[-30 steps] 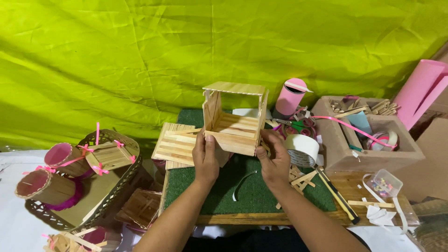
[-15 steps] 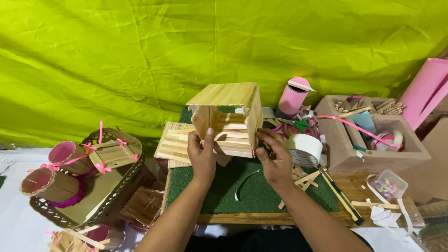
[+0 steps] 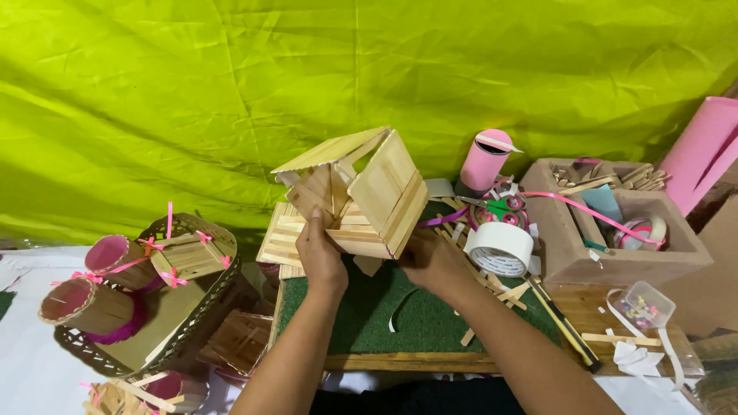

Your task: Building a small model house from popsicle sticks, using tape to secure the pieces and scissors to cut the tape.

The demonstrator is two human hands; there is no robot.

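Tape roll (image 3: 500,247), pink tube (image 3: 484,163) crowd stick house (image 3: 361,196) held in both hands.

The right hand (image 3: 434,261) sits partly behind the stick house (image 3: 361,196), so its fingertips and its grip are hidden. Right of the house, the pink roll (image 3: 703,150) runs off the picture's edge. The small clear box (image 3: 644,303), lower right of the house, holds bits too tiny to tell. Lower left of the house, the stick pieces (image 3: 115,396) are cut off at the bottom.
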